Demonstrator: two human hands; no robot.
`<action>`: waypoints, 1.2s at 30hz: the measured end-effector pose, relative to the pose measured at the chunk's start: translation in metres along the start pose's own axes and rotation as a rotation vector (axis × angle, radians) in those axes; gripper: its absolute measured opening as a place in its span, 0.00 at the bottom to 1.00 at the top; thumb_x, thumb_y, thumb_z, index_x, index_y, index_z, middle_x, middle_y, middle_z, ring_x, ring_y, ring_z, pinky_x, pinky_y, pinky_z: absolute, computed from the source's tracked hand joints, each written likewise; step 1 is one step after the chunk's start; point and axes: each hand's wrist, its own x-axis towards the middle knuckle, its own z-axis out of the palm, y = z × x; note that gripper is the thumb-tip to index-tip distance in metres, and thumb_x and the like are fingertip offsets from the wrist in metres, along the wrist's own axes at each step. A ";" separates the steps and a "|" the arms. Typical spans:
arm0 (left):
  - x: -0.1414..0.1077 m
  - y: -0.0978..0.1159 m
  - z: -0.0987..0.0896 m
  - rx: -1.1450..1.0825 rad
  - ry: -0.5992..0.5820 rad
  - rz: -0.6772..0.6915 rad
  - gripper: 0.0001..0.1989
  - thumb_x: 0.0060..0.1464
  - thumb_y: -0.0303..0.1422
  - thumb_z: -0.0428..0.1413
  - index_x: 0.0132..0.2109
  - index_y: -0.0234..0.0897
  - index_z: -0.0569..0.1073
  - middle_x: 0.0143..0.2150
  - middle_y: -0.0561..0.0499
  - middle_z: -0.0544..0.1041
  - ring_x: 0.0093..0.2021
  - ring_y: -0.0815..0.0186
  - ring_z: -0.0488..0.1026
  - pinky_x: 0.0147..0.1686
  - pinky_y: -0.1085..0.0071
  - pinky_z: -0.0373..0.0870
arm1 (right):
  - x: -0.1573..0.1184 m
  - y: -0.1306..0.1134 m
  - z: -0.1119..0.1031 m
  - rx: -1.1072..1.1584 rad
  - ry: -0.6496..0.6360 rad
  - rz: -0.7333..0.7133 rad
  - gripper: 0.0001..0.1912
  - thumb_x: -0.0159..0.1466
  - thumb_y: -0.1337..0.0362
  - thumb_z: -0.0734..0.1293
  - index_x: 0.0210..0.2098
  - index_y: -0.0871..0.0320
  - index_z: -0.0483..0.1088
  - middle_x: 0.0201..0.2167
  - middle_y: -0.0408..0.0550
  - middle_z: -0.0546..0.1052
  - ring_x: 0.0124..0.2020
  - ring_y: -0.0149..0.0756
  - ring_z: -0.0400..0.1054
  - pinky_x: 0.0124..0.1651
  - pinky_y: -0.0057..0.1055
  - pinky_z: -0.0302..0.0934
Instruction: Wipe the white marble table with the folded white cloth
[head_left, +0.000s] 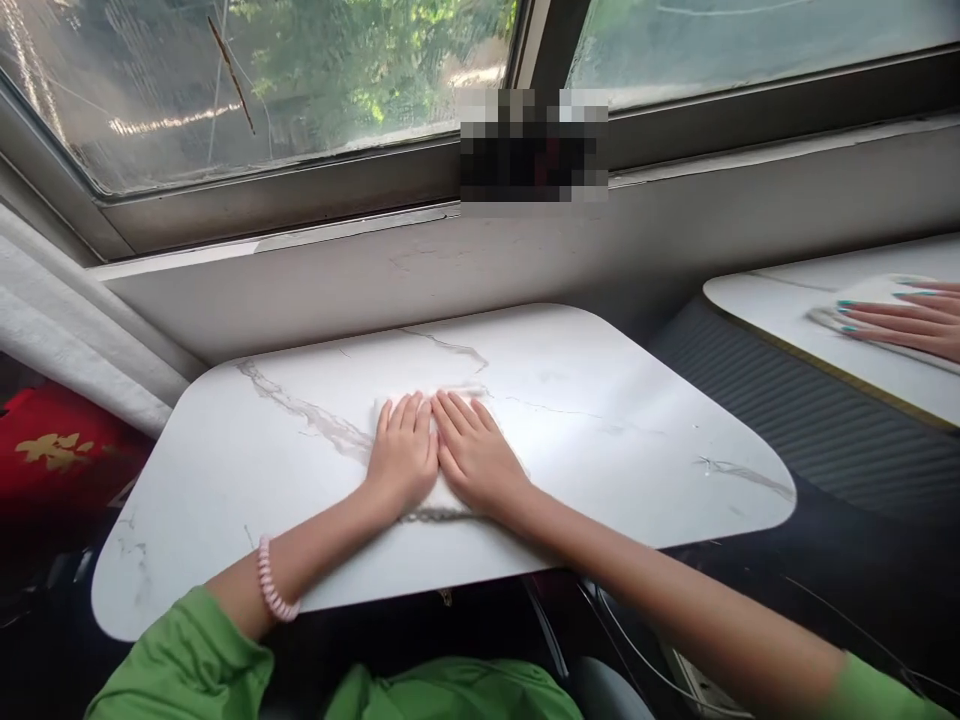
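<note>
Both palms press on a folded white cloth near the middle of a white marble-patterned table. My left hand lies flat with its fingers extended forward, and a pink coil band circles that wrist. Beside it, touching along the inner edge, my right hand is flat too, fingers stretched out. Much of the cloth is hidden under the hands; its edges show between, behind and in front of them.
At the right, another person's hand rests on a pale cloth on a second white table. A window stands behind. A red bag and white curtain are at the left. Cables hang below.
</note>
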 end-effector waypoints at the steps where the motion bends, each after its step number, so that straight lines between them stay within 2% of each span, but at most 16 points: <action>1: -0.017 0.007 -0.003 0.001 0.001 0.013 0.23 0.64 0.31 0.37 0.63 0.29 0.59 0.66 0.42 0.59 0.67 0.61 0.52 0.67 0.56 0.45 | -0.016 -0.007 -0.004 -0.007 0.010 -0.021 0.31 0.66 0.66 0.50 0.67 0.67 0.47 0.65 0.58 0.57 0.67 0.46 0.47 0.66 0.49 0.44; 4: -0.060 0.024 -0.011 0.006 0.028 0.054 0.24 0.64 0.30 0.37 0.63 0.27 0.58 0.67 0.41 0.58 0.68 0.59 0.50 0.66 0.54 0.47 | -0.054 -0.025 -0.016 -0.015 0.028 -0.104 0.34 0.65 0.66 0.52 0.69 0.69 0.40 0.66 0.60 0.55 0.68 0.48 0.44 0.66 0.51 0.44; 7: -0.082 0.031 -0.016 -0.004 0.030 0.072 0.24 0.64 0.29 0.37 0.64 0.25 0.57 0.67 0.40 0.57 0.68 0.58 0.49 0.66 0.54 0.48 | -0.071 -0.036 -0.023 -0.013 0.030 -0.158 0.37 0.64 0.65 0.53 0.69 0.69 0.36 0.66 0.61 0.54 0.68 0.49 0.43 0.65 0.52 0.46; 11: -0.084 0.026 -0.020 -0.039 -0.041 0.050 0.25 0.64 0.29 0.37 0.66 0.28 0.54 0.68 0.41 0.55 0.68 0.60 0.48 0.66 0.55 0.48 | -0.068 -0.040 -0.021 -0.014 0.015 -0.153 0.37 0.63 0.65 0.53 0.69 0.68 0.37 0.66 0.60 0.55 0.68 0.50 0.44 0.65 0.54 0.46; 14: -0.075 0.013 -0.021 -0.063 -0.096 0.042 0.25 0.64 0.29 0.37 0.66 0.30 0.53 0.68 0.42 0.54 0.69 0.61 0.46 0.67 0.54 0.47 | -0.054 -0.040 -0.015 -0.009 -0.001 -0.176 0.35 0.64 0.65 0.52 0.68 0.71 0.43 0.65 0.63 0.55 0.68 0.51 0.43 0.65 0.55 0.45; 18: -0.046 -0.018 -0.015 -0.075 -0.123 -0.080 0.25 0.64 0.30 0.36 0.66 0.31 0.54 0.68 0.43 0.56 0.68 0.62 0.48 0.67 0.55 0.45 | -0.009 -0.039 -0.001 0.014 -0.075 -0.162 0.31 0.65 0.65 0.50 0.65 0.73 0.53 0.66 0.63 0.55 0.67 0.50 0.44 0.66 0.52 0.42; 22: 0.001 -0.069 -0.007 -0.066 -0.118 -0.263 0.24 0.64 0.32 0.38 0.65 0.34 0.56 0.67 0.46 0.57 0.68 0.63 0.51 0.67 0.57 0.44 | 0.066 -0.042 0.020 0.076 -0.121 -0.110 0.30 0.66 0.65 0.48 0.65 0.72 0.54 0.66 0.59 0.56 0.67 0.45 0.47 0.67 0.48 0.40; 25: 0.035 -0.113 -0.004 -0.045 -0.057 -0.289 0.22 0.65 0.31 0.37 0.63 0.34 0.58 0.66 0.47 0.59 0.67 0.65 0.52 0.67 0.60 0.41 | 0.124 -0.046 0.040 0.125 -0.110 -0.085 0.30 0.65 0.66 0.48 0.64 0.73 0.54 0.66 0.59 0.56 0.67 0.45 0.47 0.67 0.48 0.38; 28: 0.064 -0.152 -0.002 -0.027 0.004 -0.261 0.21 0.65 0.30 0.37 0.61 0.35 0.61 0.64 0.47 0.63 0.64 0.65 0.56 0.66 0.62 0.43 | 0.171 -0.049 0.060 0.155 -0.075 -0.057 0.29 0.65 0.66 0.49 0.63 0.73 0.54 0.65 0.61 0.58 0.66 0.47 0.48 0.66 0.49 0.38; 32: 0.092 -0.183 0.003 -0.003 0.034 -0.246 0.18 0.65 0.29 0.38 0.57 0.35 0.64 0.60 0.47 0.67 0.60 0.63 0.61 0.63 0.62 0.47 | 0.208 -0.047 0.075 0.134 -0.072 -0.039 0.28 0.66 0.66 0.48 0.63 0.72 0.55 0.64 0.60 0.59 0.66 0.46 0.48 0.65 0.49 0.39; 36: 0.101 -0.192 0.007 0.001 0.050 -0.235 0.17 0.65 0.30 0.39 0.56 0.34 0.66 0.58 0.45 0.69 0.58 0.61 0.63 0.63 0.63 0.48 | 0.217 -0.045 0.078 0.106 -0.089 -0.030 0.28 0.67 0.66 0.47 0.63 0.71 0.54 0.65 0.59 0.59 0.66 0.45 0.48 0.66 0.47 0.39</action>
